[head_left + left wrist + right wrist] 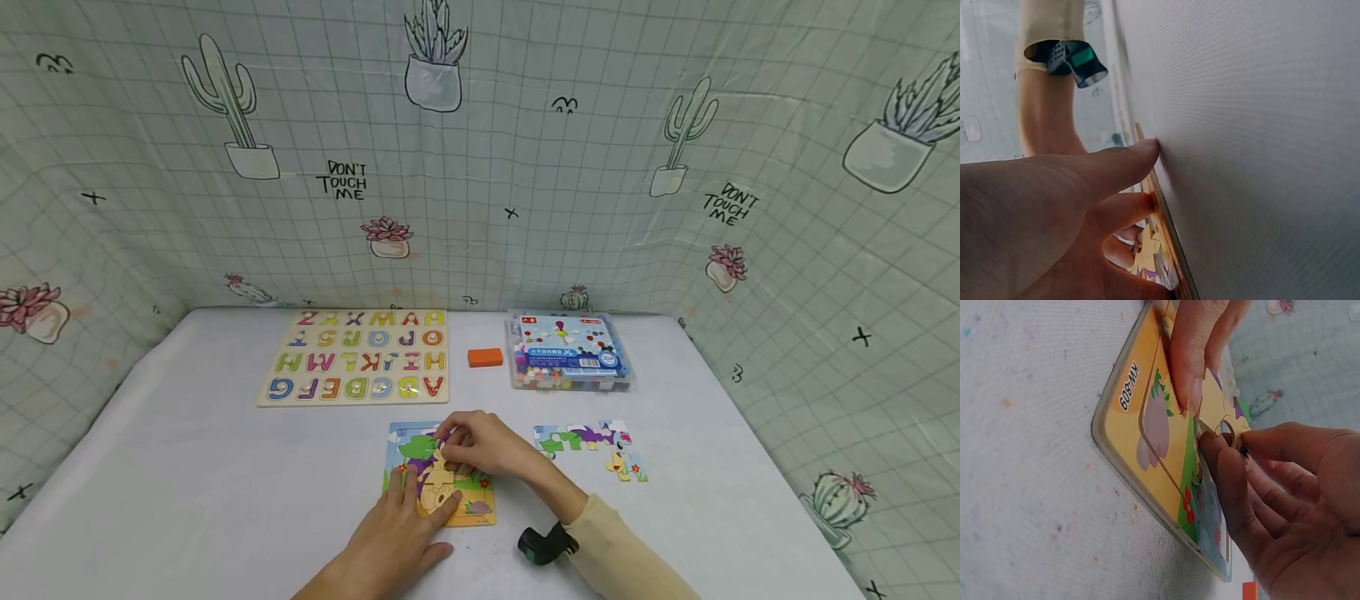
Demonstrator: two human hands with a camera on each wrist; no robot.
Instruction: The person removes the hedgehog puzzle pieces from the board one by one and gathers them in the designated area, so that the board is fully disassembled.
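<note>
A picture puzzle board (486, 520) with a cartoon animal lies in front of me. My left hand (397, 529) rests on its near-left part, fingers extended onto the picture and thumb on the table beside the near edge. Above the middle of the board, my right hand (483, 443) pinches a pale yellow puzzle piece (1215, 403) between thumb and fingers. The piece is tilted up from the board in the right wrist view, close to the left fingertips. Part of the picture shows between the left fingers in the left wrist view; the rest is hidden.
Loose puzzle pieces (570, 439) lie joined in a strip to the right, with more pieces (627, 465) just below. Behind stand an alphabet board (352, 351), an orange block (485, 357) and a clear plastic box (570, 350) of coloured parts. A patterned curtain encloses the table.
</note>
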